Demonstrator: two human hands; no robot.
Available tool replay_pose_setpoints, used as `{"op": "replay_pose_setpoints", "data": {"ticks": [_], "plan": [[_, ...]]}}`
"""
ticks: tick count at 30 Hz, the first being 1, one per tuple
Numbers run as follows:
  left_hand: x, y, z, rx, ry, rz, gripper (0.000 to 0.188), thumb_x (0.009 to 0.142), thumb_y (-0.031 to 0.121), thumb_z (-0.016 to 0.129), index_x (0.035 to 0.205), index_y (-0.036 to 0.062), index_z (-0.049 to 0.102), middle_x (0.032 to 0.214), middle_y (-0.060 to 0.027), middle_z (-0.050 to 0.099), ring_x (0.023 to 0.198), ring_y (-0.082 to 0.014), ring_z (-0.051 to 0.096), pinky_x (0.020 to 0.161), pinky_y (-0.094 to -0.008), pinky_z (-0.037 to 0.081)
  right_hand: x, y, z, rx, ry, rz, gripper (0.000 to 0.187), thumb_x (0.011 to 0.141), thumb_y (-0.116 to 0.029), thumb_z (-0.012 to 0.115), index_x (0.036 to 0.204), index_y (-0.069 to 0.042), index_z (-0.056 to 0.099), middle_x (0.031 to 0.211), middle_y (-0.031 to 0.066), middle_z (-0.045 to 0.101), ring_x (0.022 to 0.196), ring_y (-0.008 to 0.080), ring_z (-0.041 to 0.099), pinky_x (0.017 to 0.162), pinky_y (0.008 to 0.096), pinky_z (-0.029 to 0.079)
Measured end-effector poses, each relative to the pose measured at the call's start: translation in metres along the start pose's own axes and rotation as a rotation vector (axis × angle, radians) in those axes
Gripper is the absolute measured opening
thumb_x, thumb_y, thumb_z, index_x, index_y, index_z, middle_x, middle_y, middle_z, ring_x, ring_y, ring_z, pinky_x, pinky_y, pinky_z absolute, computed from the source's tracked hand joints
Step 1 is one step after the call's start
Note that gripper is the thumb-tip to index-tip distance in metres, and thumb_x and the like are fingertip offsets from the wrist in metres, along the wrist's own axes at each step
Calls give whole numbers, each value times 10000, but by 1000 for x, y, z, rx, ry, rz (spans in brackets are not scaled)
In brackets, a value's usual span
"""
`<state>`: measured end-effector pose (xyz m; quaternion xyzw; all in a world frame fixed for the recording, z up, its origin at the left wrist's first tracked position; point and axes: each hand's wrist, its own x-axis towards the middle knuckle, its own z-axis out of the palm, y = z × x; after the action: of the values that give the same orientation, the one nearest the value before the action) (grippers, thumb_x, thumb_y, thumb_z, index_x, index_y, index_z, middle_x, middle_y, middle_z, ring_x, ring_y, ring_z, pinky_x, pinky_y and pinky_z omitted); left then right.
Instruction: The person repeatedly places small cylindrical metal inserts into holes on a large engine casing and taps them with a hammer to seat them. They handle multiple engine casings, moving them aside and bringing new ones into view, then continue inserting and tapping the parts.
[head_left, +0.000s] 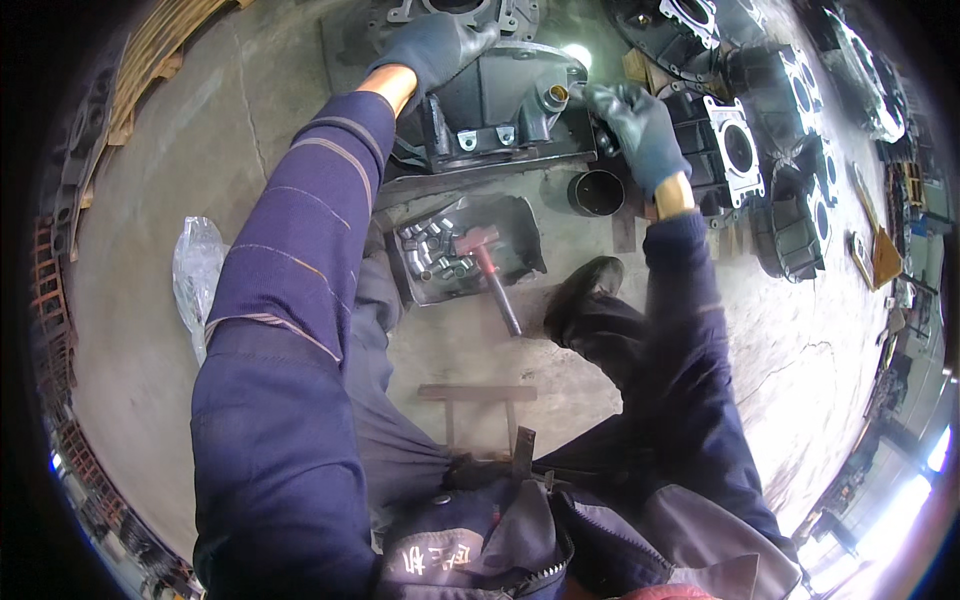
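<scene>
While your gloved left hand (pixel 430 50) is lying over the far left part of the dark metal casting (pixel 490 90), your gloved right hand (pixel 640 130) is bending its fingers just beside the casting's right end, near the brass-coloured port (pixel 556 96); whether either is gripping anything, I cannot tell.

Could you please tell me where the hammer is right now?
In the head view, the hammer lies mid-picture across the tray, with metal fittings on its left and its handle reaching past the near edge.
</scene>
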<state>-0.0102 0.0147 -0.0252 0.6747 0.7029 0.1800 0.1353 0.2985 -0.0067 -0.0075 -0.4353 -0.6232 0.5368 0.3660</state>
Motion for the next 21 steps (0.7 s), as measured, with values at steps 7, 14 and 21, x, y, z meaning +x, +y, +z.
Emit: {"op": "replay_pose_setpoints", "data": {"ticks": [7, 14, 21], "plan": [[2, 2, 2, 133, 11, 156, 619, 998, 595, 505, 1032, 34, 765, 1001, -263, 727, 947, -431, 704, 861, -483, 534, 46, -16, 1, -893, -211, -86, 355, 908, -408, 754, 1014, -69, 757, 935, 176, 748, 862, 315, 721, 770, 378, 544], [-8, 18, -14, 67, 49, 39, 633, 995, 640, 462, 1156, 94, 740, 1000, -260, 728, 921, -443, 710, 863, -526, 536, 19, 11, 22, -872, 63, -416, 474, 873, -581, 693, 1067, -152, 749, 1092, 160, 736, 1016, 376, 701, 860, 483, 556], [-3, 16, -7, -18, -24, -86, 637, 985, 589, 513, 1000, 11, 778, 1039, -280, 715, 1017, -435, 706, 917, -495, 536, -237, 207, 102, -727, -51, 749, 548, 868, -487, 760, 1117, 0, 732, 944, 249, 739, 886, 425, 706, 804, 489, 551]]}}
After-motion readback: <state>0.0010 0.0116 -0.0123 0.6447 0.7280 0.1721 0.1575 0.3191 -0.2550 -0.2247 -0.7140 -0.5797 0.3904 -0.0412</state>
